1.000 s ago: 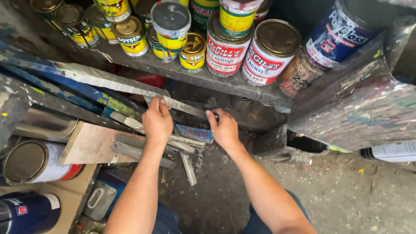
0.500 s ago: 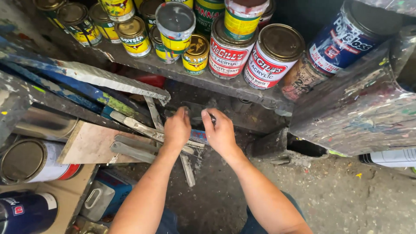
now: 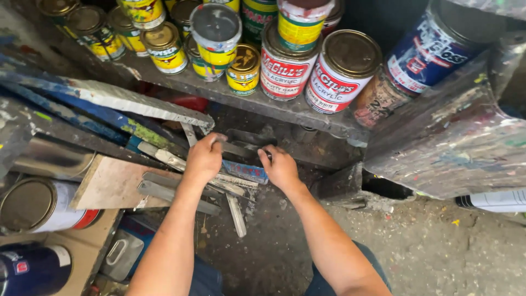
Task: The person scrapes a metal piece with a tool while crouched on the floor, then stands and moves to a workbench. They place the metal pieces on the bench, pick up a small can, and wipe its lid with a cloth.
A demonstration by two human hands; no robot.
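Grey metal strip (image 3: 241, 149) half-hidden between left hand (image 3: 204, 159) and right hand (image 3: 280, 169).

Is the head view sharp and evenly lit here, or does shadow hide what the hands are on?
Head view: sharp overall, no motion blur. The left hand and right hand are well lit, but the flat metal strip they grip sits in the dark recess under the shelf. Mild glare on the can lids; edges bow slightly.

Paint-spattered shelf (image 3: 307, 112) carrying paint tins: two red-and-white tins (image 3: 315, 68) side by side, small yellow tins (image 3: 244, 68) left of them, blue tin (image 3: 433, 52) tilted at right. Wooden board (image 3: 112, 183) lower left, silver-lidded can (image 3: 38, 205) lying beside it
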